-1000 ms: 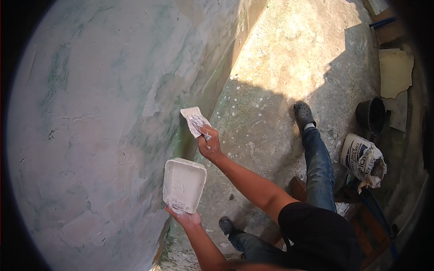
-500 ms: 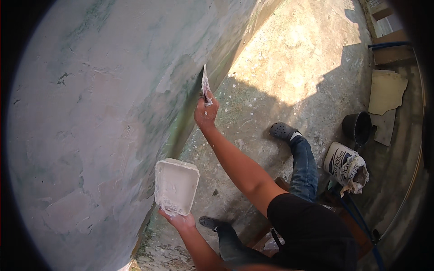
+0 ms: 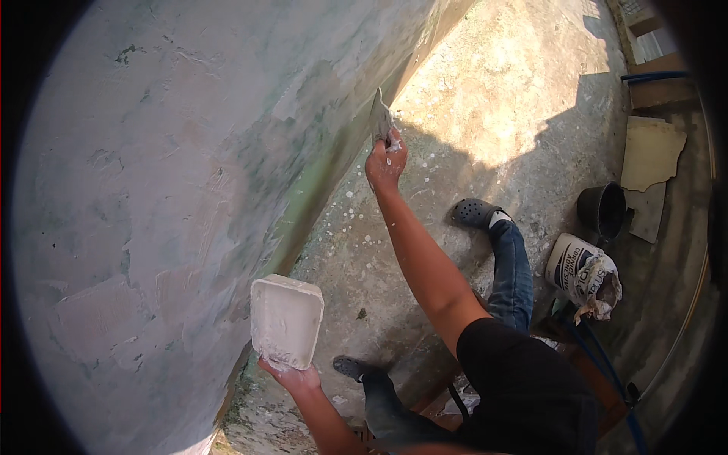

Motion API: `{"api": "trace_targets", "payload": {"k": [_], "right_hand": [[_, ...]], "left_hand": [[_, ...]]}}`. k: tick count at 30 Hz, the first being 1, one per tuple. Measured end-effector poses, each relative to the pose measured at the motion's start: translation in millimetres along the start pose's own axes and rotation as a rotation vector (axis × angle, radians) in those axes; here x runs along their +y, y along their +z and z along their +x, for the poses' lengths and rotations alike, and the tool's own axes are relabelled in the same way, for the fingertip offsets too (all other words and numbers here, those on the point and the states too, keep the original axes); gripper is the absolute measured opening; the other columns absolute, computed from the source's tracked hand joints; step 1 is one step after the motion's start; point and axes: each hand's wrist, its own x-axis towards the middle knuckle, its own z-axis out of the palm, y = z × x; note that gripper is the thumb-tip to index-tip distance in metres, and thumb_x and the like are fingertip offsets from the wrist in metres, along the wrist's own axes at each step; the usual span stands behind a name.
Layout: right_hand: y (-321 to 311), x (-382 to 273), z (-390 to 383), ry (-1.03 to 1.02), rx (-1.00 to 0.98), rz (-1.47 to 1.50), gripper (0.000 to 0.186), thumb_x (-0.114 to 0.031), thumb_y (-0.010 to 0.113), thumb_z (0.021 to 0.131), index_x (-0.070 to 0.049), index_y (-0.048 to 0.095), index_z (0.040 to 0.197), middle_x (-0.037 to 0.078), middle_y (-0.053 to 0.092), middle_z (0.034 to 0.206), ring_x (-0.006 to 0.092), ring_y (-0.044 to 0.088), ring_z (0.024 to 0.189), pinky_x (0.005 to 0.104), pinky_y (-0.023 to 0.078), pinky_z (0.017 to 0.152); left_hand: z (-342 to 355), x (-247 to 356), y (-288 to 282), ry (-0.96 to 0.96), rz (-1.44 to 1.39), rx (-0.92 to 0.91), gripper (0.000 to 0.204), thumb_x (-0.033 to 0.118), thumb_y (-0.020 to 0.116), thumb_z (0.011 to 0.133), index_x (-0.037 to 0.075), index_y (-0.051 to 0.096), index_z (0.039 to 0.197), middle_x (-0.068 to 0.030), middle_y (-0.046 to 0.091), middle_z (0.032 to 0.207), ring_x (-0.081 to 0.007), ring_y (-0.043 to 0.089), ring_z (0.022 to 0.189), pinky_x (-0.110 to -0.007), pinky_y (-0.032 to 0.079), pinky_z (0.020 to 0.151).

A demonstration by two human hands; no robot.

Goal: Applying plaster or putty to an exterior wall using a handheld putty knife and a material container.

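My right hand (image 3: 387, 161) is closed round the handle of a putty knife (image 3: 381, 116), and white filler is smeared on the blade and my fingers. The blade points away from me, beside the lower part of a patchy grey-green wall (image 3: 189, 144); I cannot tell whether it touches the surface. Nearer to me, my left hand (image 3: 299, 378) grips the near end of a white rectangular tub (image 3: 309, 322). White paste coats the tub's inside and collects at the end by my fingers. Some of the left fingers are hidden under the tub.
A paint-spotted concrete floor (image 3: 425, 250) runs along the wall, with my feet in grey clogs (image 3: 474, 214) on it. To the right stand a black bucket (image 3: 601, 211) and an open bag of powder (image 3: 580, 273). Broken board pieces (image 3: 652, 155) and blue hoses (image 3: 603, 360) lie farther right.
My right hand with the putty knife has moved right and farther away, outward from the wall. The tub in my left hand has shifted slightly left and nearer. The view has turned a little.
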Motion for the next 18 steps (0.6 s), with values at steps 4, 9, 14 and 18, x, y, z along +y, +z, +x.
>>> {"api": "trace_targets", "payload": {"k": [4,9,14,18], "right_hand": [[12,-8,66,-0.183,-0.074,0.064,0.037,-0.002,0.046,0.075,0.005,0.063,0.108,0.023,0.065,0.087,0.0328,0.064,0.078,0.0367,0.048,0.076],[24,6,-19,-0.186,-0.130,-0.148,0.030,-0.001,0.050,0.075,0.004,0.059,0.103,0.023,0.061,0.102,0.0386,0.057,0.098,0.0452,0.043,0.088],[-6,15,-107,-0.571,-0.185,0.011,0.020,0.007,0.050,0.070,0.005,0.060,0.087,0.022,0.061,0.080,0.0395,0.062,0.078,0.0408,0.050,0.076],[-12,-32,-99,-0.231,-0.197,0.127,0.031,0.006,0.046,0.073,0.005,0.063,0.100,0.020,0.062,0.077,0.0352,0.063,0.070,0.0378,0.050,0.070]], "left_hand": [[-3,-17,25,-0.059,-0.049,-0.011,0.054,0.045,0.037,0.098,0.010,0.037,0.140,-0.0073,0.041,0.143,-0.0242,0.040,0.131,-0.039,0.031,0.111],[-1,-10,38,-0.065,-0.027,-0.084,0.053,0.044,0.037,0.098,0.010,0.039,0.139,-0.0073,0.043,0.142,-0.0243,0.041,0.130,-0.039,0.032,0.111],[-3,4,52,-0.048,0.055,-0.176,0.052,0.043,0.039,0.097,0.010,0.041,0.138,-0.0076,0.044,0.141,-0.0248,0.042,0.129,-0.040,0.034,0.110],[-14,31,51,0.033,0.070,-0.162,0.051,0.042,0.040,0.097,0.010,0.041,0.137,-0.0080,0.044,0.140,-0.0266,0.043,0.128,-0.042,0.036,0.108]]}}
